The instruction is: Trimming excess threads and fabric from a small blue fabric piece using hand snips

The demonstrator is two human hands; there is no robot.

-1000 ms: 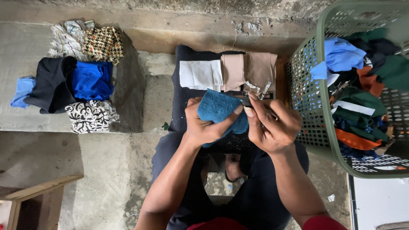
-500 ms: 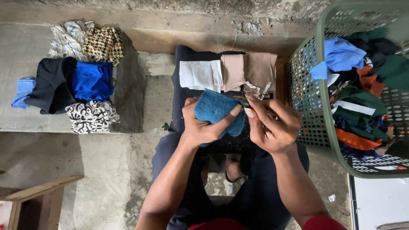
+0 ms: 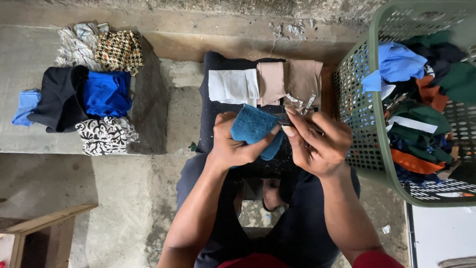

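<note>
No packages, labels, signs or screens in view

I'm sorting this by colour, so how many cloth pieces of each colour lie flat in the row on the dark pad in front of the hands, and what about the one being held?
White cloth piece: 1
Pink-beige cloth piece: 1
Brown cloth piece: 1
Teal-blue cloth piece, held by the left hand and right hand: 1
Total: 4
</note>
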